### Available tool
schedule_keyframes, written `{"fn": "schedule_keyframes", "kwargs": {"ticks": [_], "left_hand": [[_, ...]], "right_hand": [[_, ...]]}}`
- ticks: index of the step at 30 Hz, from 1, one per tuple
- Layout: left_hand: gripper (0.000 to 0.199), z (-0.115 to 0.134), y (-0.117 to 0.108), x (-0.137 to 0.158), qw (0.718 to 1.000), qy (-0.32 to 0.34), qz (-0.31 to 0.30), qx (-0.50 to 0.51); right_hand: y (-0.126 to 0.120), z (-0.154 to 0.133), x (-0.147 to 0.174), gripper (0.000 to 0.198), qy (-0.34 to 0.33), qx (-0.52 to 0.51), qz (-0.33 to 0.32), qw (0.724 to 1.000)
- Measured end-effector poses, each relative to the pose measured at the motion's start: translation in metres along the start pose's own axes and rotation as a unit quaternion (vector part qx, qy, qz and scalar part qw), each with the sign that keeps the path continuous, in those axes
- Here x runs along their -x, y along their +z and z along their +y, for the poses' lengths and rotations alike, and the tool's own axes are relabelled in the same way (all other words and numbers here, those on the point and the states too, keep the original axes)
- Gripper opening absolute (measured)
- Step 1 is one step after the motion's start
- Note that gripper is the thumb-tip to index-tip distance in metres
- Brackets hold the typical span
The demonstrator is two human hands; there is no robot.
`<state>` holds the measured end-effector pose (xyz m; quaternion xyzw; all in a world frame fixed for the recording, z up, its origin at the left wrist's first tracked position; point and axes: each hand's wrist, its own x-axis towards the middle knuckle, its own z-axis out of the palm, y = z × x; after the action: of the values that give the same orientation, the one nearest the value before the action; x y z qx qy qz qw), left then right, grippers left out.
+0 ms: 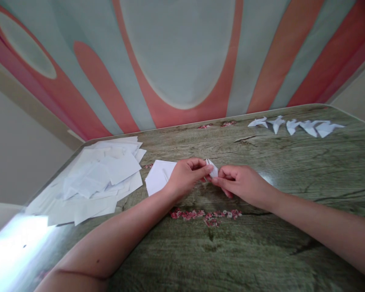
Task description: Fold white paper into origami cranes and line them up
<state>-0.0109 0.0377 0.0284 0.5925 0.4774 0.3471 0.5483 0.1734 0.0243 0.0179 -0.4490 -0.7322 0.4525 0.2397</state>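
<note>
Mid-frame, the left hand (187, 176) and right hand (245, 185) pinch a small folded white paper (213, 168) over a greenish wood-grained table (246, 251) with pink floral patches (194, 214). A coral-and-grey patterned backdrop (182, 52) spans the frame's top.

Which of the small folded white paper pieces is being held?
The folded piece pinched between the left hand and right hand; the others, in a row toward the far right of the table, are touched by neither.

Passage: tabletop (270, 152) between my right hand (243, 184) and paper figures (292, 127). Obstacles: paper pile (100, 174), white sheet (156, 176) beside my left hand (188, 174); rear wall (182, 61).
</note>
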Motion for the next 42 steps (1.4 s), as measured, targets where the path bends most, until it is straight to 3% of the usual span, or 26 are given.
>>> {"fn": "schedule_keyframes", "kwargs": {"ticks": [5, 8, 15, 20, 25, 33, 42], "left_hand": [[0.020, -0.001, 0.003, 0.000, 1.000, -0.008, 0.019, 0.022], [0.017, -0.003, 0.008, 0.001, 0.998, -0.015, 0.028, 0.050], [0.017, -0.007, 0.014, 0.003, 0.990, -0.038, 0.000, 0.139], [0.020, -0.008, 0.012, 0.003, 0.993, -0.048, -0.039, 0.100], [0.021, -0.006, 0.012, 0.005, 0.996, -0.052, -0.036, 0.063], [0.017, -0.003, 0.013, 0.006, 0.997, -0.067, -0.017, 0.045], [0.018, -0.001, 0.009, 0.006, 0.982, -0.104, -0.046, 0.150]], "right_hand": [[-0.006, 0.002, -0.001, 0.019, -0.021, -0.007, 0.123, 0.992], [-0.005, 0.002, -0.001, 0.014, -0.029, 0.030, 0.155, 0.987], [-0.002, 0.001, -0.001, 0.007, -0.043, 0.044, 0.176, 0.982], [0.000, 0.000, -0.001, 0.005, -0.089, 0.074, 0.201, 0.973], [0.001, 0.003, -0.002, 0.006, -0.101, 0.077, 0.209, 0.970], [0.000, 0.004, -0.003, 0.006, -0.115, 0.066, 0.190, 0.973], [-0.005, 0.007, -0.004, 0.008, -0.180, 0.078, 0.161, 0.967]]}}
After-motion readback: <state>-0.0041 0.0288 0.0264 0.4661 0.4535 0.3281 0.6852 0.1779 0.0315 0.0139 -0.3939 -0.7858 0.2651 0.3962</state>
